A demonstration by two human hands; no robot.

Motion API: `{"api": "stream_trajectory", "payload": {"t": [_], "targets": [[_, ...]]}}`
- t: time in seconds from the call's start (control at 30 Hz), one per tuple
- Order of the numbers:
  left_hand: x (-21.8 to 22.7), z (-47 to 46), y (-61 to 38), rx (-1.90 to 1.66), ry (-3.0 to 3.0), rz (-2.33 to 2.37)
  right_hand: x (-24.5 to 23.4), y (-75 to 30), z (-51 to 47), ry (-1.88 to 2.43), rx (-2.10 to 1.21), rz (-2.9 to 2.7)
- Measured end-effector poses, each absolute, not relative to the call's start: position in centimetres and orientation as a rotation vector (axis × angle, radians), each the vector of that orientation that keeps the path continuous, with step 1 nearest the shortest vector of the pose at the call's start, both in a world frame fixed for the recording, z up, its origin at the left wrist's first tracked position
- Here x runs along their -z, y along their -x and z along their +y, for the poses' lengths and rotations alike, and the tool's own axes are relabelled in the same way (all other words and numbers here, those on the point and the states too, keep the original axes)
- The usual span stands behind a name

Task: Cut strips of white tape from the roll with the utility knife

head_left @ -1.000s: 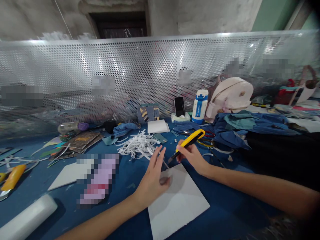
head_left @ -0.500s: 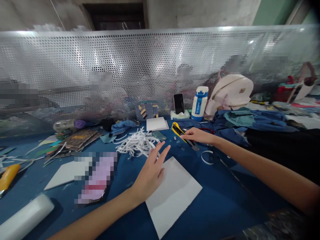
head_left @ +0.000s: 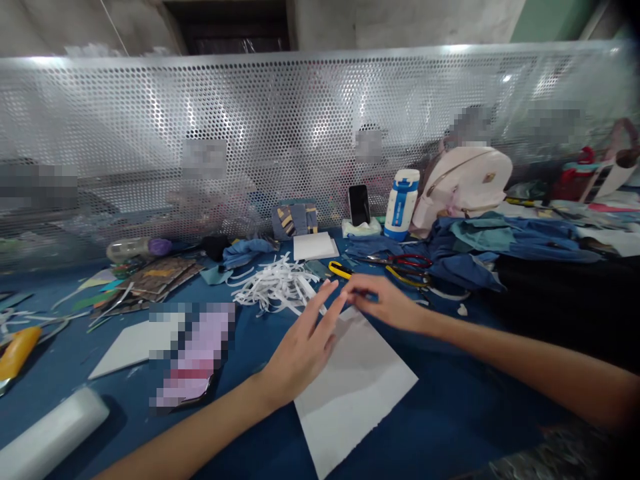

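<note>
A white sheet of paper (head_left: 357, 393) lies turned at an angle on the blue table, one edge ragged. My left hand (head_left: 303, 350) rests on its left side, fingers stretched out and slightly apart. Close to those fingertips, my right hand (head_left: 383, 303) is bent over the sheet's far corner with its fingers drawn together; what they hold, if anything, is hidden. Just beyond the right hand is a yellow utility knife (head_left: 340, 269), partly covered by it. Curly white paper strips (head_left: 273, 287) are heaped past my left hand.
Red-handled pliers (head_left: 410, 260) and blue cloth (head_left: 480, 240) lie right. A phone (head_left: 359, 205), bottle (head_left: 401, 203) and backpack (head_left: 465, 180) stand before a perforated metal screen (head_left: 300, 120). A purple phone-like item (head_left: 200, 353) and white block (head_left: 55, 433) are left.
My right hand has moved left and nearer, from the knife to the sheet's far corner. The knife now sits farther left. My left hand has barely moved.
</note>
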State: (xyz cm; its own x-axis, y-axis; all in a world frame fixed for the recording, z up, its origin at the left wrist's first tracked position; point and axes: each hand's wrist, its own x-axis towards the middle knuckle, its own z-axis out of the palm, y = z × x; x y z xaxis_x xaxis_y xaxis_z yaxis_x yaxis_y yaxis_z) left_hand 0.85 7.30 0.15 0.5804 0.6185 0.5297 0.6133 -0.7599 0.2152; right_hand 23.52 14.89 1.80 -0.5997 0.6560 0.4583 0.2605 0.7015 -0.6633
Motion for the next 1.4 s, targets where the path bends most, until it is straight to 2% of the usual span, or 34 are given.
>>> {"api": "stream_trajectory", "payload": {"t": [0.2,0.57,0.83,0.97,1.2,1.4], "targets": [[0.2,7.3,-0.8,-0.897,-2.688,1.116,-0.4,-21.7,11.2,0.674,-0.570,-2.447],[-0.1,7.6,0.1,-0.987,-2.413,1.013,0.3,-21.2,12.2,0.754,-0.851,-2.406],[-0.2,7.4,-0.1,-0.972,-2.461,0.996,1.1,-20.4,12.3,0.849,-0.775,-2.336],[-0.2,7.1,-0.1,-0.936,-2.550,1.025,1.1,-20.2,12.1,0.866,-0.683,-2.393],[0.0,6.9,-0.4,-0.893,-2.729,1.080,-2.5,-26.0,9.2,0.980,-0.456,-2.561],[-0.1,6.8,-0.6,-0.868,-2.755,1.106,0.9,-38.0,7.9,1.436,-0.050,-2.279]]}}
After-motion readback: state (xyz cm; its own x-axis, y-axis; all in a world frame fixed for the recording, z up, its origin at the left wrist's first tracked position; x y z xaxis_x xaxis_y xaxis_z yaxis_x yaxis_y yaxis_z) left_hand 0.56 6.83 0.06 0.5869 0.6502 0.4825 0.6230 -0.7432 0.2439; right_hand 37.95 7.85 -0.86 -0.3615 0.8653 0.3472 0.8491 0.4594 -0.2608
